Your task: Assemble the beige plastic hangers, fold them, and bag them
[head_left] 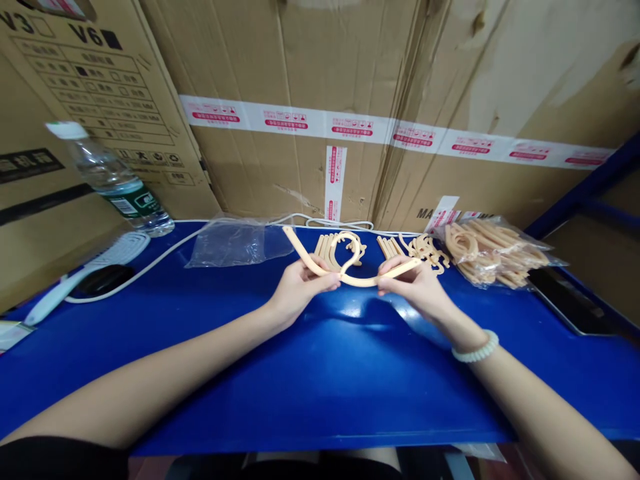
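Note:
Both hands hold a beige plastic folding clothes hanger (361, 281) above the blue table, its arms spread in a shallow curve and its round hook pointing away from me. My left hand (299, 288) is closed on the left arm near the middle, thumb and fingers pinching it beside the hook's base. My right hand (417, 291) grips the right arm, with its end sticking out past the fingers. Just behind the hands lie beige hanger arms (325, 248) in a row, more arm pieces (389, 247), and a heap of small hooks (431, 253).
A clear bag of beige hangers (493, 252) lies at right, beside a dark phone (570, 300). An empty plastic bag (227, 243), white cable (165, 262), hairbrush (65, 287), black mouse-like object (106, 280) and water bottle (123, 190) are at left. Cardboard boxes (280, 67) wall the back.

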A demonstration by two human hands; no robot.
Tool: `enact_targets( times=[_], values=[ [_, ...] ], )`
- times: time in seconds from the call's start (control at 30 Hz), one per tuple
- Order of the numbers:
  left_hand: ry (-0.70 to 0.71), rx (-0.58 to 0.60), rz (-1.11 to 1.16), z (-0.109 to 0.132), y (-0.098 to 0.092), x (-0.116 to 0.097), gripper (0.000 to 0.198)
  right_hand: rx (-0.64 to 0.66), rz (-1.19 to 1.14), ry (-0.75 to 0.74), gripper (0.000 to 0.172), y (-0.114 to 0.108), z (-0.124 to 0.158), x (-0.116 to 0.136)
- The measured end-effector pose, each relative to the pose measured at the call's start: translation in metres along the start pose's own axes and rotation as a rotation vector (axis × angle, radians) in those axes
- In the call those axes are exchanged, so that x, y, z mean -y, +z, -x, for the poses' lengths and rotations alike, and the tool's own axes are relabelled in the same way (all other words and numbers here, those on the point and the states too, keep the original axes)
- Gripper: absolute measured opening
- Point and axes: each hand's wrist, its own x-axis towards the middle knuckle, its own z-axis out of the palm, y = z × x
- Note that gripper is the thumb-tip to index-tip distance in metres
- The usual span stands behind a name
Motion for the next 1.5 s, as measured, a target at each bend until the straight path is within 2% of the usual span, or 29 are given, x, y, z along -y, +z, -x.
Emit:
enact_targets(
  times=[0.07, 0.13, 0.27, 0.37, 0.53, 0.73, 0.83, 0.97, 1.13, 1.37, 1.5],
  values=[
    [0.006, -0.016, 0.032, -0.007, -0.005, -0.006, 0.035, 0.088, 0.138, -0.047, 0.028, -0.024, -0.009, 0.006],
    [0.016, 0.019, 0.029, -0.012, -0.01, -0.01, 0.034, 0.128, 0.31, -0.106, 0.029, -0.044, -0.015, 0.013],
    [0.01, 0.092, -0.035, -0.021, -0.024, -0.018, 0.033, 0.217, 0.571, -0.158, 0.029, -0.065, -0.014, 0.023],
    [-0.001, 0.09, -0.11, -0.023, -0.041, -0.029, 0.032, 0.286, 0.729, -0.135, 0.027, -0.071, -0.01, 0.029],
    [0.06, 0.305, -0.685, -0.023, -0.065, -0.048, 0.024, 0.413, 0.892, -0.084, 0.02, -0.075, -0.012, 0.026],
    [0.314, 0.62, -1.038, -0.018, -0.061, -0.049, 0.011, 0.583, 0.956, 0.067, 0.015, -0.074, -0.012, 0.017],
    [0.336, 0.703, -1.121, -0.017, -0.059, -0.047, 0.01, 0.604, 0.936, 0.131, 0.019, -0.075, -0.012, 0.012],
    [0.347, 0.676, -1.16, -0.018, -0.063, -0.043, 0.009, 0.59, 0.9, 0.176, 0.025, -0.078, -0.014, 0.009],
    [0.349, 0.637, -1.071, -0.02, -0.067, -0.038, 0.01, 0.527, 0.919, 0.18, 0.026, -0.078, -0.016, 0.008],
    [0.489, 0.65, -1.238, -0.026, -0.075, -0.033, 0.013, 0.455, 0.984, 0.145, 0.021, -0.075, -0.018, 0.004],
    [0.514, 0.63, -1.287, -0.029, -0.079, -0.029, 0.015, 0.435, 0.997, 0.129, 0.018, -0.075, -0.019, 0.002]
  ],
)
